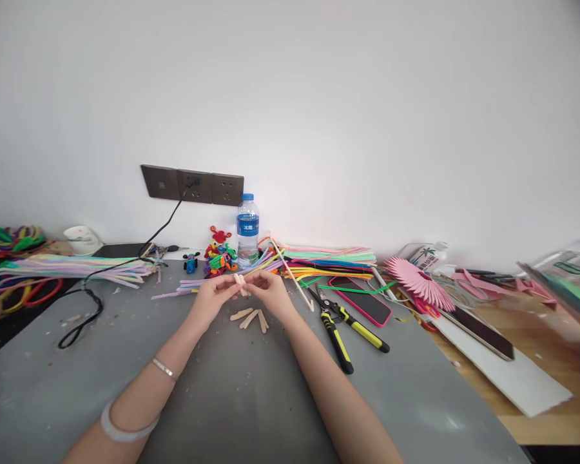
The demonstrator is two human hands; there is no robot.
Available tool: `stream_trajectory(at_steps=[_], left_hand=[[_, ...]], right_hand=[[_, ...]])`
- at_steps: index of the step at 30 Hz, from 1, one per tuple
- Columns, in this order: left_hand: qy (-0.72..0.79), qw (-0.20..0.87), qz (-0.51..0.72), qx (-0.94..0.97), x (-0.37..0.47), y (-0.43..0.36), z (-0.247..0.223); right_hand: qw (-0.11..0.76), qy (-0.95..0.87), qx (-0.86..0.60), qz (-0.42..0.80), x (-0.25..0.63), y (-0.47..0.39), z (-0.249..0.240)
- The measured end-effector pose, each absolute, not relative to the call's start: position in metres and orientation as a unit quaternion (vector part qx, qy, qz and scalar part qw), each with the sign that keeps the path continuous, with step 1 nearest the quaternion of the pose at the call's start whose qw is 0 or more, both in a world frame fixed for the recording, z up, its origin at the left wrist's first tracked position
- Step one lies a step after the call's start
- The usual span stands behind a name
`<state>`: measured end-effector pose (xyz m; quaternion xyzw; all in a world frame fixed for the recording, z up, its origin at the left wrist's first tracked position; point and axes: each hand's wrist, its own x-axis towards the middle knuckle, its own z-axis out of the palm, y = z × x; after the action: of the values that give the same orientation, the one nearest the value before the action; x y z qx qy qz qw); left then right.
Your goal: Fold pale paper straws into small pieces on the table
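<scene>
My left hand [216, 296] and my right hand [269, 293] meet over the middle of the grey table [232, 393]. Between their fingertips they pinch short pale wooden sticks [242, 284], held upright side by side; I cannot tell exactly how many. Just below my hands, several more short wooden stick pieces [254, 317] lie loose on the table. To the right of my right forearm rest pruning shears [348, 325] with black and yellow handles. A long thin pale strip [292, 274] slants behind my right hand.
A water bottle [248, 232] stands by the wall, beside small pipe-cleaner figures [220, 251]. Bundles of coloured pipe cleaners [328, 261] lie along the back. A pink-edged phone [362, 300], a pink folded-paper fan [418, 282] and a white board [507, 370] are at right. A black cable [162, 229] hangs at left.
</scene>
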<state>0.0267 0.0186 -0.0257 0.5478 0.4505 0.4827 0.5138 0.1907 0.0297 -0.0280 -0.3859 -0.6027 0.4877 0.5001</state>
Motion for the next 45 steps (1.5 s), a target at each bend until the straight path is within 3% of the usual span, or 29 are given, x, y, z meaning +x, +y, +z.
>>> stream_trajectory(at_steps=[11, 33, 45], left_hand=[[0.454, 0.494, 0.471, 0.573, 0.0251, 0.0209, -0.0311], [0.455, 0.555, 0.49, 0.495, 0.0286, 0.0177, -0.0291], [0.476, 0.54, 0.472, 0.509, 0.0295, 0.0171, -0.0276]], right_hand=[[0.491, -0.641, -0.422, 0.412, 0.1892, 0.0278, -0.03], [0.486, -0.58, -0.394, 0.522, 0.1918, 0.0283, -0.0268], [0.479, -0.581, -0.403, 0.52, 0.1889, 0.0273, -0.0281]])
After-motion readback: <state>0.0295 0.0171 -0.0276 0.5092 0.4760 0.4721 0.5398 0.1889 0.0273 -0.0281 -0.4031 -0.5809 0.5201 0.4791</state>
